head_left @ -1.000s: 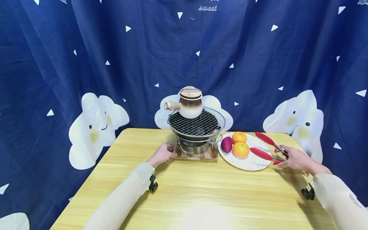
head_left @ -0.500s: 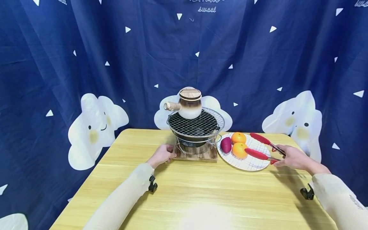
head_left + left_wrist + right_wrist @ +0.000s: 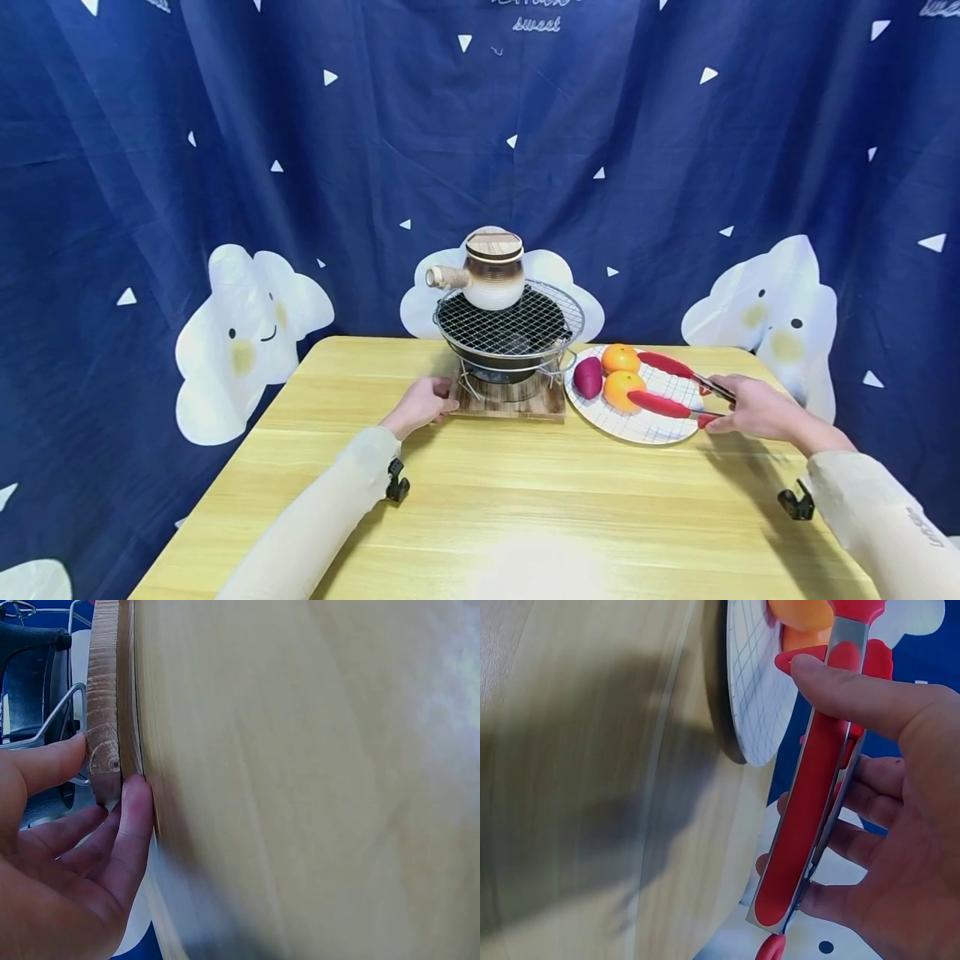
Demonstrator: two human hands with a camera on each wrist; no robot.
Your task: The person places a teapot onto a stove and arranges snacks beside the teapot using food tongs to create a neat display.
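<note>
My left hand grips the near left corner of a wooden base board, thumb on top and fingers at the edge. On that board stands a small black grill with a wire mesh. With my right hand I hold red-tipped tongs, the thumb on one arm and the fingers round the other. The tong tips are spread over a white checked plate. One tip overlaps the front orange in the head view; the other reaches near the rear orange. A purple oval item lies left of them.
A brown and white clay pot with a wooden lid sits at the back of the mesh, its side handle pointing left. The wooden table stretches toward me. A blue curtain hangs close behind.
My right hand and the tongs have moved left, bringing the spread tips from the plate's right part to the oranges. My left hand stays at the board's corner.
</note>
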